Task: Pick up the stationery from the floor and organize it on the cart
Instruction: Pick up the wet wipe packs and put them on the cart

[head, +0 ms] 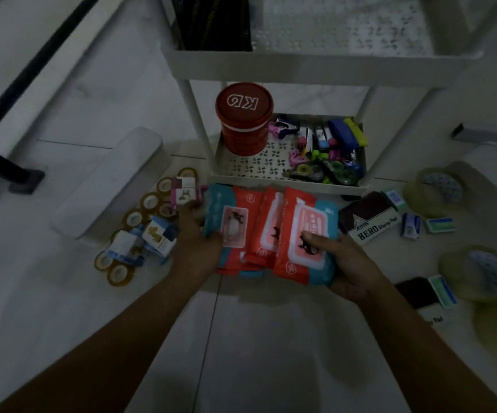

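Several red and teal wet-wipe packs [271, 231] lie bunched side by side just in front of the white cart [289, 186]. My left hand [195, 239] grips the leftmost pack's edge. My right hand [342, 263] holds the rightmost pack, thumb on its lid. The cart's bottom shelf holds a red round tin [243, 117] and a heap of colourful clips, staplers and correction tapes [327, 150]. On the floor lie a Hero stamp pad [366, 219], small staple boxes [414, 225] and clear tape rolls [148, 204].
A white oblong case [113, 180] lies left on the floor beside small printed boxes [151, 236]. Large tape rolls [438, 189] and another stamp pad [417, 293] sit at right. A black furniture leg [0, 165] stands far left. The cart's upper shelf [315, 67] overhangs.
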`<state>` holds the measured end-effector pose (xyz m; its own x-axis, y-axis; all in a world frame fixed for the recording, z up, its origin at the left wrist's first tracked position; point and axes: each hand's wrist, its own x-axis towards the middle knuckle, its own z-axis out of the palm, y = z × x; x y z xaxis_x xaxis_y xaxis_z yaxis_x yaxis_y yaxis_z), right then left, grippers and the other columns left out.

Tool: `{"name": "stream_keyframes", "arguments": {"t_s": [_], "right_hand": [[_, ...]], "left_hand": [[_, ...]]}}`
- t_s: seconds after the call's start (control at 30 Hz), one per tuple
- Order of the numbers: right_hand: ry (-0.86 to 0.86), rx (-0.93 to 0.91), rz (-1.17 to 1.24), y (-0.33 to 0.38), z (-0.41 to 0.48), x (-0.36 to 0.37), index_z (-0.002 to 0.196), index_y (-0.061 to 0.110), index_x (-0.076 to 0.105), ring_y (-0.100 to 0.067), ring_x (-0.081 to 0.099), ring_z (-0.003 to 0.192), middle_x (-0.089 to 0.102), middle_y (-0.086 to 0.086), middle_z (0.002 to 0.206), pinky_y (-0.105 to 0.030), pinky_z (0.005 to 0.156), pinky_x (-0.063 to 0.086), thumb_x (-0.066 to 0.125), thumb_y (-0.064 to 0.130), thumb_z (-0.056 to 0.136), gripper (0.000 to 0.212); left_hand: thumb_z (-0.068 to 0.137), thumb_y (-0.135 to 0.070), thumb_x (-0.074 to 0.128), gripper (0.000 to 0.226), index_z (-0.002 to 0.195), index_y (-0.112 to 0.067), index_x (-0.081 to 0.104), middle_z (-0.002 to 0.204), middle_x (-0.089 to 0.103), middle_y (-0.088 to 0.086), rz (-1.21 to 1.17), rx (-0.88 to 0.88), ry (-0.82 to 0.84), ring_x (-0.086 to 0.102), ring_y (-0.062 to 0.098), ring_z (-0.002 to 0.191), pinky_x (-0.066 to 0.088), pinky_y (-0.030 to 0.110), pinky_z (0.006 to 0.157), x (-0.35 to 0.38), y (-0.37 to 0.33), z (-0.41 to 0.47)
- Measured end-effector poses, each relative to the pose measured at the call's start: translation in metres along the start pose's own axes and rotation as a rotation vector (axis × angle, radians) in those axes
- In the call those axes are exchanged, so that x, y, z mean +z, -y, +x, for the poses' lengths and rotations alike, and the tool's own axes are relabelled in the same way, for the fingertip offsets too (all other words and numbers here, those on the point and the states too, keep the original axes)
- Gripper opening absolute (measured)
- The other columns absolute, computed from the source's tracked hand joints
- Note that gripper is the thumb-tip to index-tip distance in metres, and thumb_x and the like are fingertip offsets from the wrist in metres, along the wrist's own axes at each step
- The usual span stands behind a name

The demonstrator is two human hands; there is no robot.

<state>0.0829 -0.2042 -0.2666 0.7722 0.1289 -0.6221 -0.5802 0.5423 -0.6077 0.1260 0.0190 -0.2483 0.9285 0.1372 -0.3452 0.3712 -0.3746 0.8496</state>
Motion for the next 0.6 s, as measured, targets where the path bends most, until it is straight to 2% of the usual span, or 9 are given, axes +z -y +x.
{"name": "stream_keyframes", "arguments": {"t_s": [0.07,0.1,0.17,0.23,0.3,0.37,0.43,0.5,0.6], "right_hand": [[0.004,-0.006,-0.014,0.000,0.001,0.004,0.117,0.005,0.064,-0.031,0.070,0.093,0.070,-0.020,0.111,-0.045,0.076,0.059,0.068,0.009,0.077,0.041],[0.008,-0.007,-0.021,0.000,0.000,0.007,0.117,0.005,0.064,-0.031,0.070,0.093,0.070,-0.020,0.111,-0.044,0.075,0.059,0.068,0.009,0.078,0.040],[0.013,-0.012,-0.039,-0.001,0.000,0.011,0.117,0.006,0.063,-0.033,0.069,0.097,0.069,-0.019,0.112,-0.045,0.078,0.059,0.067,0.010,0.079,0.038],[0.013,-0.011,-0.044,-0.003,0.001,0.014,0.116,0.007,0.063,-0.034,0.068,0.100,0.069,-0.019,0.113,-0.046,0.080,0.058,0.066,0.010,0.080,0.036],[0.017,0.004,-0.036,-0.005,0.001,0.016,0.115,0.008,0.064,-0.033,0.068,0.099,0.069,-0.019,0.113,-0.045,0.080,0.058,0.066,0.010,0.081,0.034],[0.020,0.027,-0.017,-0.008,0.000,0.016,0.114,0.008,0.064,-0.033,0.069,0.098,0.069,-0.019,0.113,-0.045,0.081,0.058,0.066,0.010,0.082,0.033],[0.036,0.038,-0.001,-0.011,-0.001,0.016,0.116,0.007,0.063,-0.034,0.068,0.099,0.069,-0.019,0.113,-0.046,0.081,0.058,0.066,0.009,0.081,0.035],[0.067,0.029,-0.017,-0.012,-0.002,0.016,0.119,0.007,0.059,-0.035,0.068,0.100,0.069,-0.019,0.113,-0.046,0.078,0.058,0.066,0.006,0.079,0.041],[0.099,0.015,-0.106,-0.010,-0.003,0.021,0.121,0.009,0.056,-0.032,0.070,0.097,0.071,-0.017,0.109,-0.042,0.073,0.059,0.069,-0.003,0.074,0.050]], "left_hand": [[0.084,-0.019,0.068,0.058,0.133,-0.028,0.037,0.112,0.064,-0.003,-0.103,-0.098,0.064,0.068,0.016,0.091,0.059,0.036,0.073,0.002,-0.003,-0.003],[0.085,-0.015,0.066,0.055,0.132,-0.026,0.041,0.111,0.066,-0.002,-0.119,-0.138,0.097,0.069,0.019,0.091,0.059,0.041,0.075,0.003,-0.006,-0.004],[0.086,-0.006,0.058,0.044,0.127,-0.020,0.050,0.103,0.069,0.002,-0.132,-0.189,0.165,0.071,0.023,0.082,0.059,0.041,0.073,0.007,-0.010,-0.006],[0.086,0.000,0.049,0.032,0.111,-0.017,0.062,0.094,0.072,0.008,-0.128,-0.206,0.210,0.071,0.029,0.078,0.059,0.045,0.074,0.012,-0.016,-0.010],[0.087,0.002,0.045,0.030,0.091,-0.020,0.064,0.085,0.073,0.009,-0.128,-0.225,0.232,0.070,0.032,0.078,0.057,0.049,0.079,0.016,-0.019,-0.015],[0.089,0.001,0.043,0.029,0.087,-0.019,0.064,0.080,0.072,0.008,-0.157,-0.258,0.246,0.068,0.030,0.074,0.056,0.047,0.078,0.019,-0.018,-0.018],[0.093,-0.004,0.041,0.025,0.094,-0.013,0.065,0.080,0.071,0.010,-0.210,-0.275,0.260,0.066,0.026,0.068,0.056,0.041,0.072,0.020,-0.018,-0.022],[0.100,-0.019,0.039,0.028,0.103,-0.010,0.065,0.084,0.071,0.012,-0.293,-0.301,0.299,0.067,0.023,0.066,0.055,0.033,0.065,0.021,-0.017,-0.023],[0.098,-0.052,0.030,0.048,0.113,-0.021,0.064,0.098,0.074,0.008,-0.289,-0.276,0.432,0.073,0.022,0.082,0.060,0.035,0.072,0.024,-0.017,-0.025]]}}
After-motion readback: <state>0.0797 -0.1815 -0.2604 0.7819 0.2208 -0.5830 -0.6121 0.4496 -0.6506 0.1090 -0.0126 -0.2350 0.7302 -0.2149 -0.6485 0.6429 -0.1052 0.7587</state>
